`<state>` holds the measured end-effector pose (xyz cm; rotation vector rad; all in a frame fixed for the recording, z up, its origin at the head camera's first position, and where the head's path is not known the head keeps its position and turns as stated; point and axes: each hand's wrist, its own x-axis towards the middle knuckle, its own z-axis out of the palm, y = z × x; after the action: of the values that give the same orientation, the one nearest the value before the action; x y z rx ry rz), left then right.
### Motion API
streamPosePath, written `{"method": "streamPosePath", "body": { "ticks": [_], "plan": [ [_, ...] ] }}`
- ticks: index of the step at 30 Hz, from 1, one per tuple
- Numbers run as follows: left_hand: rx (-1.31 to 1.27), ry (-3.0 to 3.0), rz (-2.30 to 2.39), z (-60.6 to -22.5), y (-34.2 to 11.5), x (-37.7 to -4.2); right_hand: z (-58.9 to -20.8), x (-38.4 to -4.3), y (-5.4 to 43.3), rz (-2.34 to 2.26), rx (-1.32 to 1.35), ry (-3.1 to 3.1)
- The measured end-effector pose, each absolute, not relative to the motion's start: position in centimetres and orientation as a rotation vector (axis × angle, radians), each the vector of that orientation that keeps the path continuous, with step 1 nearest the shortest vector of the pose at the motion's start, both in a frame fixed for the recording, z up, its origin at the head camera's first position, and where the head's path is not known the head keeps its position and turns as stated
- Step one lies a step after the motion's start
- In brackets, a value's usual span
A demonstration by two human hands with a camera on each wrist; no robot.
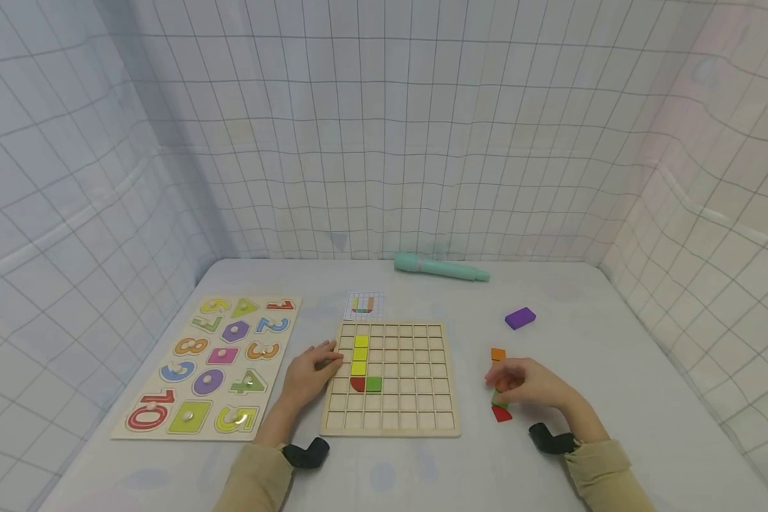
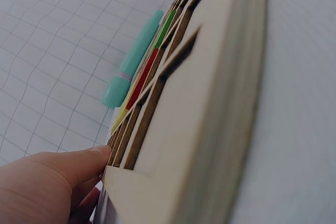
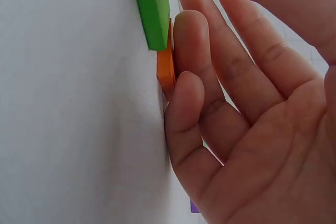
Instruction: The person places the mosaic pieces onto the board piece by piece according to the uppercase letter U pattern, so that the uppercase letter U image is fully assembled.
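Observation:
A wooden grid board [image 1: 416,430] lies in front of me. It carries a column of yellow square tiles [image 1: 360,355], a red rounded tile [image 1: 358,385] and a green square tile [image 1: 374,385]. My left hand [image 1: 308,373] rests at its left edge; in the left wrist view the thumb touches the rim. Right of the board, my right hand [image 1: 530,384] is over a short row of tiles, its fingers loosely bent. An orange tile [image 3: 165,69] lies at its fingertips, with a green tile [image 3: 151,11] beside it. A red tile [image 1: 502,414] shows below the hand, and an orange square tile [image 1: 498,353] above.
A small pattern card [image 1: 377,296] lies behind the board. Farther back is a teal marker [image 1: 441,268]. A purple block [image 1: 520,318] sits at the right. On the left lies a number-and-shape puzzle board [image 1: 269,373]. Gridded cloth walls [image 1: 384,142] enclose the table.

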<state>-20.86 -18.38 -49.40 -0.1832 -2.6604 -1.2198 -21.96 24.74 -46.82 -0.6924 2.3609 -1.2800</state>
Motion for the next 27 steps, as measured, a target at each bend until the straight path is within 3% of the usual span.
{"method": "streamPosePath", "body": {
  "ticks": [18, 27],
  "plan": [
    [-0.291, -2.537, -1.157, -49.8, -18.35, -20.69, -46.96, -21.82, 24.86, -1.196, -0.67, 2.424],
    [-0.22, -2.646, -1.186, -49.35, -18.42, -20.8, -46.74, -21.68, 25.2, -1.173, -0.663, 2.42]
  ]
}}
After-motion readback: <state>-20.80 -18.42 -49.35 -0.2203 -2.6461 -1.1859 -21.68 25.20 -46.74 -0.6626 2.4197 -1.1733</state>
